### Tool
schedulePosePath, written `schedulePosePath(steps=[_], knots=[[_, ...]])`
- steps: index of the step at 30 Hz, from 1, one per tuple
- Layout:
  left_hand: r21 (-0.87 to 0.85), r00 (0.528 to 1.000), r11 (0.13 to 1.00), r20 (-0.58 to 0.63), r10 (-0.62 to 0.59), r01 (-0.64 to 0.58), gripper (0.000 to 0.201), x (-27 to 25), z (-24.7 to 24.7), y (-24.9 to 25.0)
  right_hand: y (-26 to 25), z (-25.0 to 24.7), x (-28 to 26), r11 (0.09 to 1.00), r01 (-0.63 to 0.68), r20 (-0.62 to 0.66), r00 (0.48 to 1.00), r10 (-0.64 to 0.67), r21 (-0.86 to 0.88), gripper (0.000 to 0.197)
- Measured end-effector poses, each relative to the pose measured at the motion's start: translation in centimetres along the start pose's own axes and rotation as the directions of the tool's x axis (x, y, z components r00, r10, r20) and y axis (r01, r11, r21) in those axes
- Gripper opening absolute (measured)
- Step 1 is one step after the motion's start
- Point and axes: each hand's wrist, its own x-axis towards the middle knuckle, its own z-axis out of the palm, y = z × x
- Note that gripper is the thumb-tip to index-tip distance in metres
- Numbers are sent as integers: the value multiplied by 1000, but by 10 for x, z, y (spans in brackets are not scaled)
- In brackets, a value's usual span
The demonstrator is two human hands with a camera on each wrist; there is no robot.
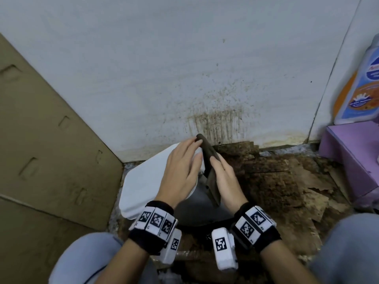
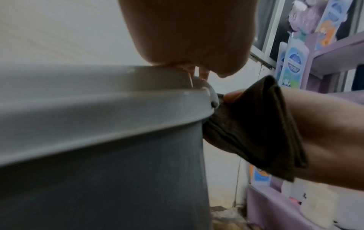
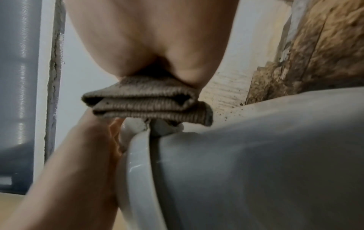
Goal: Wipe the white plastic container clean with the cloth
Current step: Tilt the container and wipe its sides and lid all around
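Two bare hands work at a white plastic container (image 1: 143, 181) that stands on the floor against a pale wall (image 1: 143, 68). This container is the landmark for everything that follows.

On its white lid rests the left hand (image 1: 180, 173), palm down, fingers straight and spread, holding nothing. The left wrist view shows the heel of that hand pressed on the lid's top near its edge.

At the container's right side, just under the lid's rim, is the right hand (image 1: 225, 179). Its fingers lie fairly straight along a folded brown cloth (image 1: 211, 171), pressing it flat against the container's side, and the right wrist view shows the thumb and palm closing over the folded layers. The cloth stands on edge, its upper end rising slightly above the lid.

Both wrists wear black bands with black-and-white square markers (image 1: 155, 220).

Right of the container, the floor (image 1: 276, 181) is dark brown, stained and flaking, and brown splatter marks the wall just above it. Farther right stands a purple shelf (image 1: 348, 160) with a white and orange bottle (image 1: 356, 89) on top. Left of the container leans a sheet of brown cardboard (image 1: 51, 150). Below it, nearest the camera, the person's knees appear in light trousers (image 1: 88, 261).
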Motion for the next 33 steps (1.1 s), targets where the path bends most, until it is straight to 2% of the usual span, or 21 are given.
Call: schedulePosePath(steps=[3, 7, 10, 14, 17, 19, 26, 30, 33], knots=[[83, 999, 996, 40, -22, 18, 53, -4, -7, -14, 1, 14, -2, 997, -3, 31, 1000, 1, 72, 28], [92, 998, 995, 38, -52, 49, 54, -5, -16, -24, 14, 23, 2, 993, 4, -92, 996, 7, 121, 39], [83, 998, 995, 15, -53, 52, 51, -9, -20, -31, 19, 30, 1, 997, 70, -118, 991, -66, 28, 40], [58, 999, 997, -6, -53, 53, 51, -13, -22, -43, 26, 54, -6, 983, 148, 17, 989, -147, -106, 46], [25, 998, 998, -15, -63, 63, 50, -15, -25, -48, 44, 75, -8, 931, 226, 98, 974, -206, -285, 51], [6, 997, 997, -31, -71, 72, 50, -17, -27, -49, 51, 83, -8, 891, 251, 95, 968, -232, -377, 52], [2, 996, 998, -71, -59, 59, 52, -18, -28, -56, 67, 93, -2, 834, 293, 14, 946, -324, -467, 50], [9, 995, 998, -82, -60, 61, 51, -18, -29, -62, 80, 87, 3, 735, 349, 32, 912, -408, -582, 54], [10, 995, 998, -82, -62, 63, 50, -18, -30, -64, 95, 72, 10, 720, 338, 9, 908, -419, -606, 54]])
